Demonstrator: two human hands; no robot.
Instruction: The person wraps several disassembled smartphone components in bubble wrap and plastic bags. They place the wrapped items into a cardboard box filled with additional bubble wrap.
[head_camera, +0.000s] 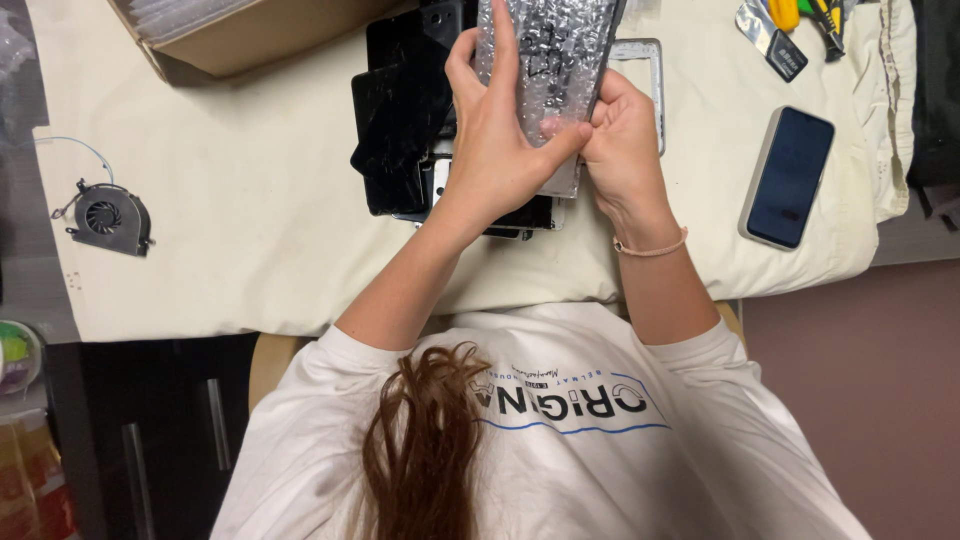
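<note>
Gripping bubble-wrap pouch (548, 60) with both left hand (495, 140) and right hand (622, 150), over black panel stack (400, 130) on worktop (250, 220).

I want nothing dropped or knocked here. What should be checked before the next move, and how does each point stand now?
1. Both hands grip the bubble-wrap packet: left hand and right hand both hold it. Ok.
2. Packet's lower end open: hidden by fingers. Cannot tell.
3. What is inside the packet: blurred by the wrap. Cannot tell.
4. Stack of black panels lies under the hands, uneven. Not ok.
5. Phone flat on the cloth, apart from the hands. Ok.
6. Fan far off to the left. Ok.
</note>
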